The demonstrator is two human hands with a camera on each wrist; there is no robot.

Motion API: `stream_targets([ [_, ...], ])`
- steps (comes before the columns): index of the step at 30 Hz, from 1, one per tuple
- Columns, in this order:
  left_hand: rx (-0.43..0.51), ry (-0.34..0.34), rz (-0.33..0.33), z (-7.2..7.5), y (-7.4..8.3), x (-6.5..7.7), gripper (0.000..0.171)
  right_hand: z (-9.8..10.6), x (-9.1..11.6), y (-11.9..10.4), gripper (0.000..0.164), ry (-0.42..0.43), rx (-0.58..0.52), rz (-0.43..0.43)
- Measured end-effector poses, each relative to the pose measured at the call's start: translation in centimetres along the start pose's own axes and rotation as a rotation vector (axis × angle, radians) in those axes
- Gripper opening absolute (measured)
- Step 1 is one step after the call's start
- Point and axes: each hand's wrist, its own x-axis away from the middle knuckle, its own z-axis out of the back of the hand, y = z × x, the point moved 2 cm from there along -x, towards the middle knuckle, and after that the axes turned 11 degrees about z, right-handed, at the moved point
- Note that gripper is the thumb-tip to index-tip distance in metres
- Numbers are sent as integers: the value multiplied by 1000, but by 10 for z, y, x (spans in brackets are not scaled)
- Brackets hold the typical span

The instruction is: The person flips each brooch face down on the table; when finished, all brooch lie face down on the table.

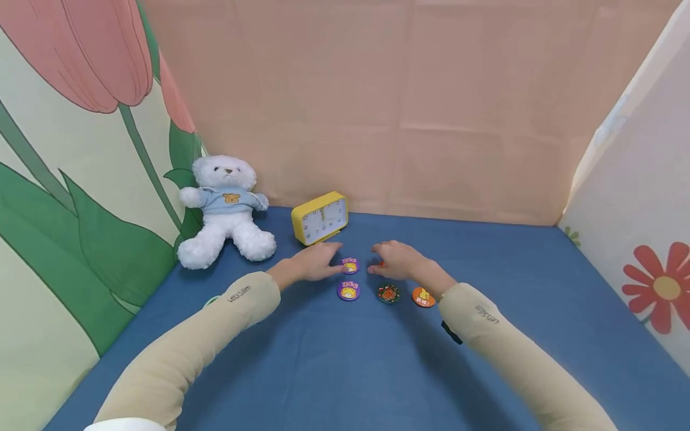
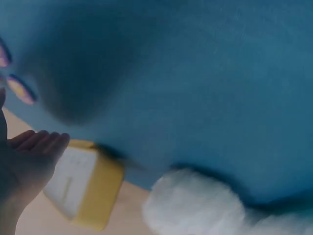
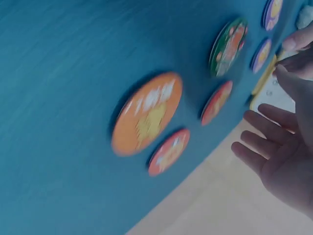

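My left hand [image 1: 315,261] is held over the blue cloth with fingers extended, its thumb close to the upper of two purple round badges [image 1: 350,267]; the lower purple badge [image 1: 348,291] lies just nearer. To the right my right hand [image 1: 399,260] hovers palm inward, fingers spread and grasping nothing in the right wrist view. Below it lie a dark green badge [image 1: 389,293] and an orange badge with a yellow thumbs-up [image 1: 423,297]. Two red-orange badges, one red [image 3: 216,103] and one lighter [image 3: 168,152], show in the right wrist view; the right hand mostly hides them from the head.
A yellow clock [image 1: 320,218] stands behind the left hand. Farther left sits a white teddy bear [image 1: 226,209] in a blue shirt. A green rim [image 1: 211,301] peeks out behind the left sleeve. Printed cloth walls border the blue table [image 1: 323,371].
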Motion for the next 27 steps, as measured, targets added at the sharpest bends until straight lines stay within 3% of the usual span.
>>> stream_targets([
  [3,6,-3,30,-6,-9,-1,72,-4,-16,-6,60,-11,-2,-12],
  [8,10,-13,14,-12,-8,-1,71,-11,-29,-11,62,-54,18,-71],
  [14,10,-29,32,-28,-8,4,67,-29,-35,-18,59,-87,8,-11],
  [24,96,38,-30,-32,-2,-3,55,-35,-35,-16,46,17,6,-12],
  [27,116,37,-6,-30,-4,-3,56,-35,-38,-17,47,36,-12,-7],
])
